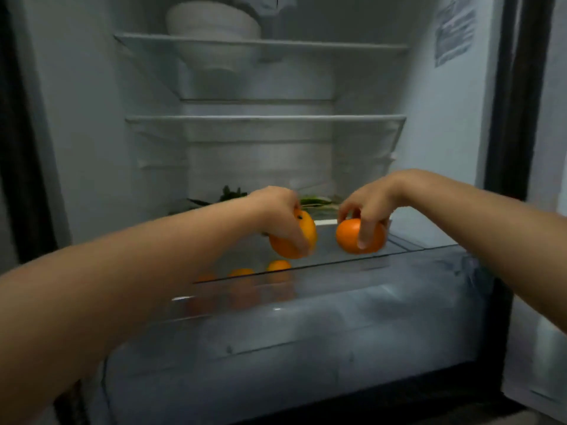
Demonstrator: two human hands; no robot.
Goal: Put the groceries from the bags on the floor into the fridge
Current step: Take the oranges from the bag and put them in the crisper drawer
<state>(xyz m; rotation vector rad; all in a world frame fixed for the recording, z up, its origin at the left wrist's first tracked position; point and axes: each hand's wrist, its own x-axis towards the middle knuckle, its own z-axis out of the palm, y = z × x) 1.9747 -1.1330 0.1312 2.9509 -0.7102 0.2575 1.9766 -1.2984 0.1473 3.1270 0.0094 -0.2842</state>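
Both my arms reach into the open fridge, over the pulled-out clear crisper drawer (399,302) at the bottom. My left hand (276,210) grips an orange (285,243) from above. My right hand (368,207) grips a second orange (348,237), fingers curled over its top and front. Both fruits hang just above the drawer's open top, close together. Three more oranges (277,266) lie inside the drawer at its left, partly seen through the front wall.
Green leafy vegetables (316,200) lie behind my hands on the lowest shelf. Two glass shelves (264,119) sit above; stacked white bowls (214,23) stand on the upper one. The fridge's dark frame (506,118) rises at the right.
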